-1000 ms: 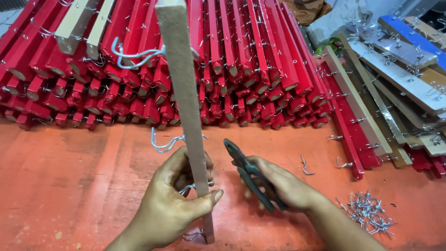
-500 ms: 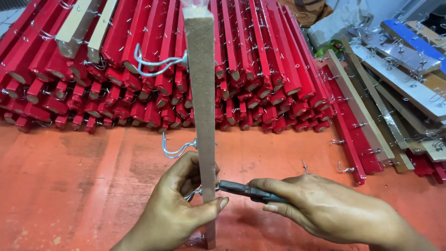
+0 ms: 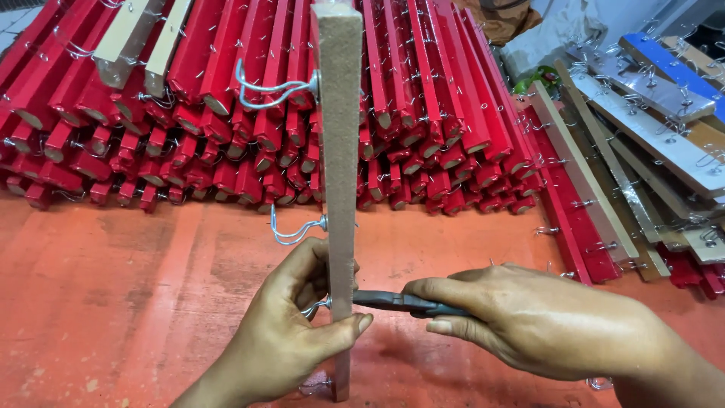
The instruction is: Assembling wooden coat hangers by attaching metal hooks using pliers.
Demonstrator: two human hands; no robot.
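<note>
My left hand [image 3: 298, 329] grips a long, narrow wooden strip [image 3: 338, 151] that stands upright on the red floor, edge toward me. Metal wire hooks [image 3: 272, 85] stick out of its left side, one near the top and another [image 3: 296, 230] at mid height. My right hand [image 3: 529, 321] holds dark pliers [image 3: 393, 302] level, their jaws against the right side of the strip just above my left thumb. A third hook [image 3: 313, 308] sits by my left fingers, partly hidden.
A big stack of red strips with hooks [image 3: 249, 113] lies along the back. More strips in bare wood, silver and blue [image 3: 649, 98] lie at the right. The floor [image 3: 113, 302] is worn red.
My right hand has swung the pliers from pointing upward to lying level against the strip. The strip appears closer and more centred in view.
</note>
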